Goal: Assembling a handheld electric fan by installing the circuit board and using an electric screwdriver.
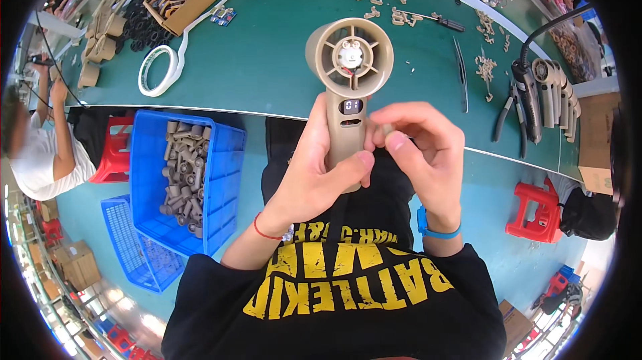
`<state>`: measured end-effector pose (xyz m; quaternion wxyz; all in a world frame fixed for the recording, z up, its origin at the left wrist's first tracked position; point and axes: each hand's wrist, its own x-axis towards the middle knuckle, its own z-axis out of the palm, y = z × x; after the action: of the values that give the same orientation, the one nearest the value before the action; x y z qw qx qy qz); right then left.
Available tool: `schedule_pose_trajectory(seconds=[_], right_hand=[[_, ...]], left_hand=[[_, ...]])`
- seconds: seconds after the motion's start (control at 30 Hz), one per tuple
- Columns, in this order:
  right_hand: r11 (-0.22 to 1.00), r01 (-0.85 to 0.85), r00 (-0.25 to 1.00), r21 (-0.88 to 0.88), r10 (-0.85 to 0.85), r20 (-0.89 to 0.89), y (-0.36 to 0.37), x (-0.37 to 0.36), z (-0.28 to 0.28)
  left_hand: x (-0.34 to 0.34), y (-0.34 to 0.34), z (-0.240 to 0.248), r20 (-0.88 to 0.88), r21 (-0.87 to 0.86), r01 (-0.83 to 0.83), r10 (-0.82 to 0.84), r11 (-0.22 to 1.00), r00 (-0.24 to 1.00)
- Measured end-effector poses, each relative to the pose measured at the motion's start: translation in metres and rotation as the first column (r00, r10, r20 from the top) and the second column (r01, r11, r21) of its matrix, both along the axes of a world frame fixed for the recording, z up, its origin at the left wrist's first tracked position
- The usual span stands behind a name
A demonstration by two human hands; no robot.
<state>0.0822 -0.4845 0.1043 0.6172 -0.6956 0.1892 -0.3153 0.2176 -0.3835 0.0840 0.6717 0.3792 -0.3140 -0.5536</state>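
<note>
Upright in front of me, at the table's near edge, is a beige handheld fan point(346, 148). Its round head shows a white motor hub inside a spoked ring, with a lit display and a slot below. My left hand point(304, 183) is wrapped round the handle from the left, its thumb across the front. Beside the handle's upper right side, my right hand point(431, 153) pinches a small beige piece point(383, 134) between thumb and forefinger. Fingers partly cover that piece, so its exact kind is unclear.
On the green table point(267, 46) lie a white ring with a strip point(172, 69), a screwdriver point(449, 24), tweezers point(461, 72), pliers point(510, 116) and several small beige parts. A blue bin point(226, 179) of fan housings stands at left, near a co-worker point(57, 153).
</note>
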Motion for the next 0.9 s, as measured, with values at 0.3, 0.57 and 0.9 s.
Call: schedule_pose_trajectory(seconds=[0.3, 0.57, 0.9], right_hand=[[0.978, 0.033, 0.987, 0.204, -0.064, 0.147, 0.01, 0.006, 0.0], [0.986, 0.139, 0.99, 0.095, -0.142, 0.024, 0.014, 0.013, 0.002], [0.937, -0.065, 0.99, 0.343, 0.016, 0.143, 0.001, 0.013, -0.011]], left_hand=[[0.001, 0.001, 0.007, -0.016, -0.034, -0.024, 0.023, 0.999, 1.0], [0.002, 0.006, 0.001, 0.021, 0.039, 0.005, -0.006, 0.999, 1.0], [0.003, 0.006, 0.004, 0.123, 0.048, 0.009, -0.015, 0.999, 0.992]])
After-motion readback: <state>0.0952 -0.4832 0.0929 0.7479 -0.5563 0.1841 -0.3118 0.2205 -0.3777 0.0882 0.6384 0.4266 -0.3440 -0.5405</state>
